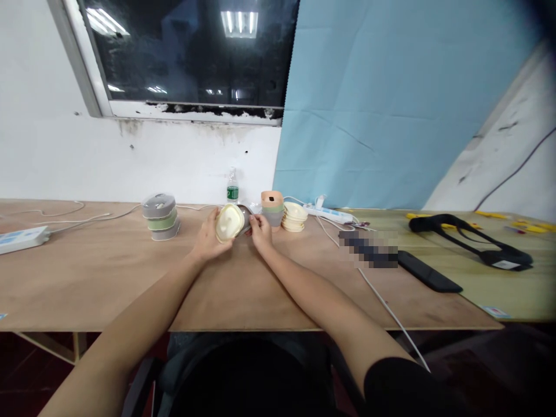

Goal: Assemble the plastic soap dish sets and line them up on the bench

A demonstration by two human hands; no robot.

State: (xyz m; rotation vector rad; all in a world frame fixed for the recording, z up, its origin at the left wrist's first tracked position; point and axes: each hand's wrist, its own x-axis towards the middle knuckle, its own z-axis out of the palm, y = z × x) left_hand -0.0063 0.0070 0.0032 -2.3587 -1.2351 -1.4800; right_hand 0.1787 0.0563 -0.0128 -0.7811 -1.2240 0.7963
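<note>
- Left hand [208, 238]: fingers curled around the edge of a cream piece [229, 223], gripping it tilted, broad face toward the wearer.
- Right hand [262, 231]: closed by the fingertips on a grey piece [245, 215], just behind and right of the cream piece.
- Both pieces are held above the table [130, 284], near its middle. The cream piece looks like a lid; its overlap hides whether the 2 are joined.
- Left of the hands, well apart: grey-green stack [160, 217], 3 tiers, grey over green over grey, upright.
- Just behind the right hand: peach-topped stack [272, 201], with green and grey tiers below.
- Beside it, on the right: cream stack [294, 216] of several shallow pieces.
- Behind the hands, near the wall [195, 156]: upright bottle [233, 186], green label.
- Farther right: white power strip [330, 215], black slab [429, 271], black strap [473, 240].
- Far left: another strip [21, 239], with cables.
</note>
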